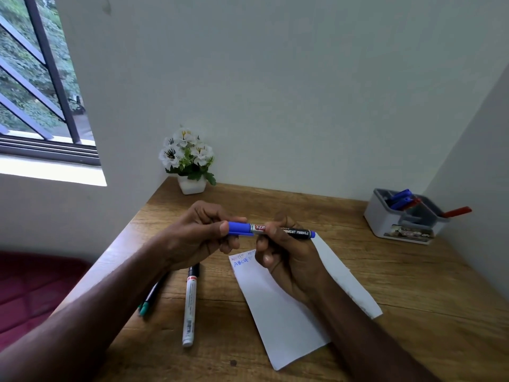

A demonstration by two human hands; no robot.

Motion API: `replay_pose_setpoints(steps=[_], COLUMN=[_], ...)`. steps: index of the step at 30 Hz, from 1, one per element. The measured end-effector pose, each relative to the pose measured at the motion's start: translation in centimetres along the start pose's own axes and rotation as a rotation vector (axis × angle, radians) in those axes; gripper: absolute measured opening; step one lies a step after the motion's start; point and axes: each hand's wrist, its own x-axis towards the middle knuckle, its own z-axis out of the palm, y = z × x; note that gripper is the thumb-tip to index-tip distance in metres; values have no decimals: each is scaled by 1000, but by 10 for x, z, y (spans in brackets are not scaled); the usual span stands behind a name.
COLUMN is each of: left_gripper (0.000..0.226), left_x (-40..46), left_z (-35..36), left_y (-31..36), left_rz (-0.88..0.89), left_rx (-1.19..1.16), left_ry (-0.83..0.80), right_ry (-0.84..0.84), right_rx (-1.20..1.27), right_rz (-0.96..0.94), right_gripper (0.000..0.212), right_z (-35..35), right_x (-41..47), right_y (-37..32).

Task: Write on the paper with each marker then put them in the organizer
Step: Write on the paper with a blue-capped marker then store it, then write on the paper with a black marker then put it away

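While bare desk (413, 285) lies rightward, my left hand (198, 235) and right hand (286, 257) grip the blue marker (271, 230) level, cap leftward.

Two bare forearms reach in from the lower corners of the view, with no sleeves showing on either; the wrists carry no watch, band or bracelet; the left hand (198, 238) and the right hand (286, 257) are ungloved, without visible rings; the fingernails are short and unpainted.
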Motion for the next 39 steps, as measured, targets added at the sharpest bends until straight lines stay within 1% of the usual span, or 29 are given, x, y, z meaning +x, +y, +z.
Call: replay_pose_setpoints(steps=[2,5,6,8,10,12,14,16,17,18,20,22,25,27,30,32,34,39], left_gripper=[31,42,42,32,16,10,17,27,29,31,31,30,30,29,25,26,28,31], left_x=[1,5,9,17,29,44,66,91,105,118,145,171,206,226,252,265,275,286], left_z=[2,5,7,14,22,34,43,51,55,60,72,84,98,107,117,123,129,136], left_y=[-1,-8,-11,-14,-13,-9,-8,-11,-14,-17,-27,-40,-58,-68,-81,-86,-89,-94], left_rz=[-19,-46,-53,-68,-101,-136,-138,-174,-203,-218,-202,-164,-135,-130,-133,-127,-115,-138], left_rx=[26,177,250,428,613,736,866,1118,1227,1269,1211,1173,1199,1231,1255,1272,1273,1278], left_ry=[34,140,173,215,216,197,165,139,120,101,72,49,-10,-54,-96,-112,-127,-156], right_ry=[18,63,89,159,243,292,375,460,501,535,602,707,910,975,990,989,972,899], right_rx=[-32,-27,-28,-103,-293,-467,-532,-601,-677,-783,-1004,-1191,-1491,-1609,-1772,-1845,-1873,-1849], right_rz=[-15,-79,-109,-157,-194,-222,-256,-325,-366,-398,-395,-382,-397,-360,-282,-214,-129,110], right_gripper=[10,31,34,28,17,20,19,18,19,20,20,23,28,28,18,15,16,19], right_z=[-6,-9,-9,-10,-13,-16,-21,-30,-40,-49,-76,-104,-138,-157,-180,-192,-200,-215], right_x=[0,4,6,10,10,7,7,7,7,5,0,-12,-39,-55,-64,-63,-59,-46], right_y=[-1,0,-1,-3,-6,-12,-28,-53,-68,-85,-120,-159,-218,-248,-272,-277,-280,-278])
